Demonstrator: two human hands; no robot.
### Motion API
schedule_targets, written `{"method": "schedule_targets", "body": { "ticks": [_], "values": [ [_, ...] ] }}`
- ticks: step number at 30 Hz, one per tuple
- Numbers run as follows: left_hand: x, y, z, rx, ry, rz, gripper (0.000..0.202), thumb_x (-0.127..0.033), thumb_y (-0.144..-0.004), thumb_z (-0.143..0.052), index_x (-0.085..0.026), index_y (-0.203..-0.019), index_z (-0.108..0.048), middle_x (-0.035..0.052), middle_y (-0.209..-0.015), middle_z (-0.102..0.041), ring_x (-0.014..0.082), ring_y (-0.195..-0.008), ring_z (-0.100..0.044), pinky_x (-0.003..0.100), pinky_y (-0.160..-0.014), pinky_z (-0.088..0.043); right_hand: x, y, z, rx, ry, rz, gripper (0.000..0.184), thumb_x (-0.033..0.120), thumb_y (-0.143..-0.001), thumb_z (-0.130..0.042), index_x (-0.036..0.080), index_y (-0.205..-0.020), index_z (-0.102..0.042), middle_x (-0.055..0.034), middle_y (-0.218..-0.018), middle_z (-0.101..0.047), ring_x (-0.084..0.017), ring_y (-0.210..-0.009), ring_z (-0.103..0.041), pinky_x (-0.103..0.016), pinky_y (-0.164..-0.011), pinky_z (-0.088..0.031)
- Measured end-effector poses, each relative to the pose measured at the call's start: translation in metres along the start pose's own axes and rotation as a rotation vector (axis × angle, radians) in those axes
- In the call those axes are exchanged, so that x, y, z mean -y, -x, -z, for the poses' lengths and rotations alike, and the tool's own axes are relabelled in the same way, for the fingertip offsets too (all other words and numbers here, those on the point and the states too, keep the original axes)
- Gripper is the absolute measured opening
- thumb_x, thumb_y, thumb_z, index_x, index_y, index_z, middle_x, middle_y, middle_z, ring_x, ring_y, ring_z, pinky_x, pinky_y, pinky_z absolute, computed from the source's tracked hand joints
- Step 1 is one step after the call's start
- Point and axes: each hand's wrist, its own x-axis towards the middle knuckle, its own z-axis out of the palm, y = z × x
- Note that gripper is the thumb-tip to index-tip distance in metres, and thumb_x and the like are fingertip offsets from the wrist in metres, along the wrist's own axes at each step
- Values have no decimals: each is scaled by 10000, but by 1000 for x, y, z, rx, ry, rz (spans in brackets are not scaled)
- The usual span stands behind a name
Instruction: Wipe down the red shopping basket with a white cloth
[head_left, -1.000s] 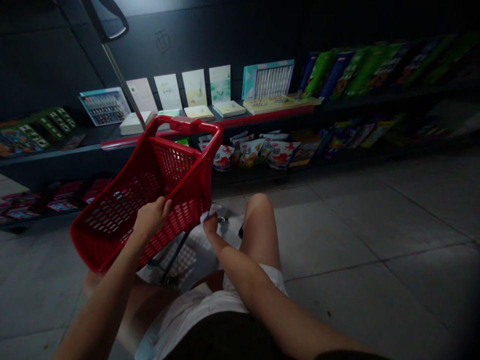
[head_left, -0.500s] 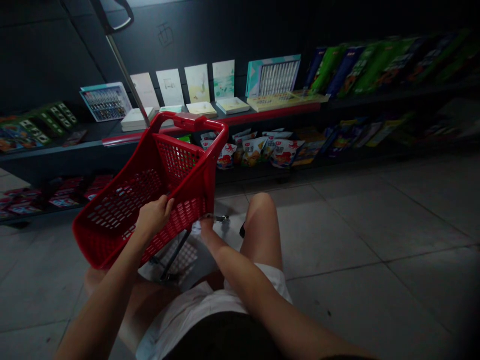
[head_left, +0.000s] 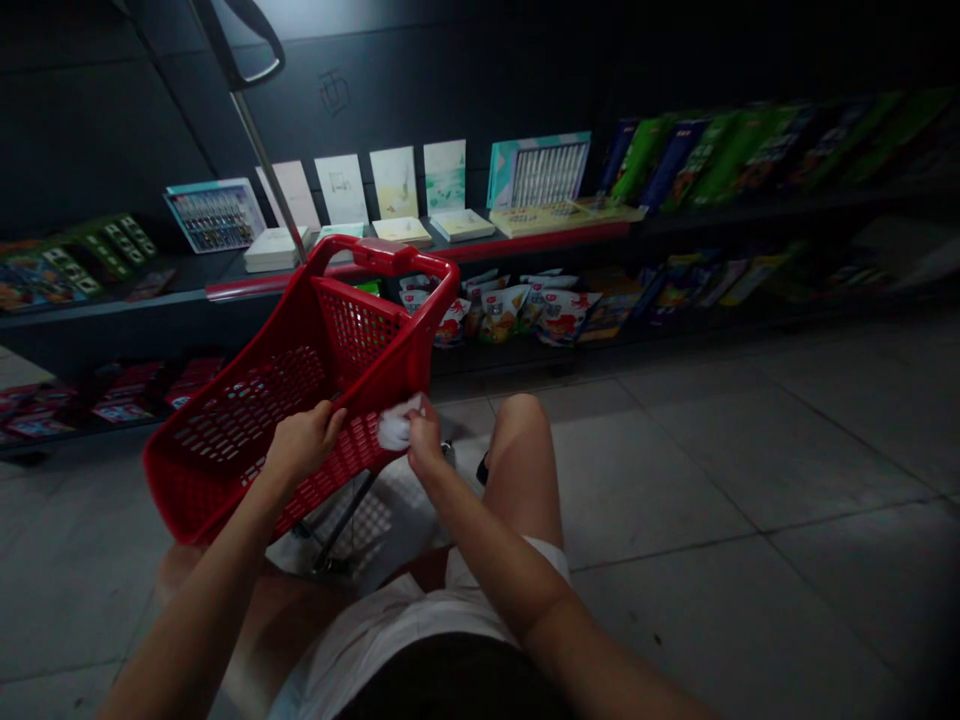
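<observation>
A red plastic shopping cart with slotted walls stands in front of me, tilted in view. My left hand grips the near top rim of its basket, thumb on the outside. Held in my right hand is a crumpled white cloth or tissue, against the outer near wall of the basket, close to the handle end. Whether it is cloth or paper I cannot tell. The basket's inside shows slotted walls and a dark bottom. Below, metal legs and a wheel show under the cart.
Behind the cart runs a dark shelf with a red edge strip. It bears notebooks, boxed pen sets and green and blue packs. Snack bags fill the lower shelf. A metal pole with a black handle rises behind the cart.
My right hand has moved up from the cart's lower frame to the basket's side wall, bringing the white cloth or tissue with it. My left hand keeps its hold on the rim.
</observation>
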Motion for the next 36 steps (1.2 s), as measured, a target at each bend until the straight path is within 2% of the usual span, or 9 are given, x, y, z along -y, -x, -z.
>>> {"method": "schedule_targets", "body": {
  "ticks": [3,7,13,18,23,28,32,34,36],
  "values": [
    [6,4,0,11,-6,-21,441,-481,-957,-226,-201,-900,-561,74,-770,-707,233,-753,-674,275,-593,-340,55,-23,16,-96,179,319,544,135,-810,-387,131,-1349,-462,-96,-1318,-483,-212,-1233,-469,-379,-1060,-397],
    [11,9,-1,4,5,-47,435,-479,-957,-225,-209,-884,-558,66,-765,-702,218,-744,-670,266,-595,-335,96,-28,14,30,548,655,627,74,-791,-378,163,-1412,-400,-83,-1478,-310,-228,-1399,-255,-412,-1164,-240],
    [18,12,-2,4,19,-91,442,-473,-958,-214,-211,-857,-555,65,-759,-697,216,-749,-669,264,-585,-324,36,21,-15,166,804,643,559,131,-834,-425,96,-1391,-426,-148,-1459,-329,-293,-1386,-253,-436,-1151,-264],
    [29,11,-3,-2,39,-111,425,-473,-954,-224,-220,-839,-545,50,-731,-684,209,-726,-661,264,-589,-327,-13,35,3,321,938,641,480,162,-852,-459,137,-1329,-514,-147,-1381,-452,-303,-1282,-398,-443,-1100,-337],
    [41,6,-7,-10,67,-115,426,-481,-942,-239,-225,-829,-561,54,-705,-680,208,-715,-656,265,-587,-334,-37,31,38,393,1014,551,525,109,-821,-480,180,-1340,-507,-122,-1412,-455,-277,-1207,-485,-427,-994,-445],
    [49,3,-10,-21,93,-123,427,-491,-930,-255,-227,-806,-566,56,-691,-673,204,-697,-647,267,-587,-338,-41,45,15,261,730,442,596,68,-739,-456,79,-1334,-490,-148,-1429,-423,-241,-1337,-385,-393,-1098,-367],
    [57,4,-10,-31,107,-127,432,-502,-928,-245,-234,-767,-543,43,-660,-647,196,-675,-635,261,-582,-330,-10,54,-2,316,451,436,554,72,-729,-403,70,-1258,-567,-129,-1319,-535,-195,-1253,-494,-309,-1069,-403],
    [63,6,-10,-33,126,-133,429,-504,-927,-244,-236,-746,-526,32,-634,-627,186,-646,-621,259,-571,-320,22,47,6,393,411,542,544,83,-756,-385,117,-1266,-571,-86,-1302,-557,-173,-1226,-513,-292,-1065,-407],
    [70,8,-10,-27,159,-145,421,-507,-923,-253,-238,-725,-509,20,-610,-605,174,-607,-598,257,-563,-313,61,31,21,338,467,697,538,101,-797,-384,148,-1311,-536,-64,-1368,-502,-191,-1279,-449,-339,-1107,-361]
  ]
}}
